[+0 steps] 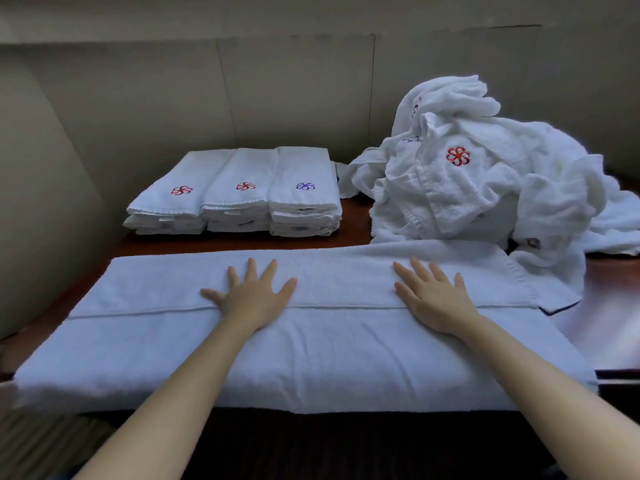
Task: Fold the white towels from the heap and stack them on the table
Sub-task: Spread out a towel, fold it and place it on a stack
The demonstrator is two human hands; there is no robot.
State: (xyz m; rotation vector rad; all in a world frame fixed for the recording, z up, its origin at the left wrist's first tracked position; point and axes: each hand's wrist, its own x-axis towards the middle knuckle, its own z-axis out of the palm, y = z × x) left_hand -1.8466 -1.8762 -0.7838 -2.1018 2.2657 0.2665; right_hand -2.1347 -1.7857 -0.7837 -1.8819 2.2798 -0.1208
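White towel (311,358) under both flat, spread hands (254,296).

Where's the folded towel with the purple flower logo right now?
In the head view, the purple-logo towel tops the rightmost of three folded stacks at the table's far left-centre, right beside the heap.

— Where's the camera?
— On the person's head, looking forward and down across the table (353,216) toward the wall (138,98).
— How near?
— Close; both forearms reach in from the bottom edge. It's the only view.
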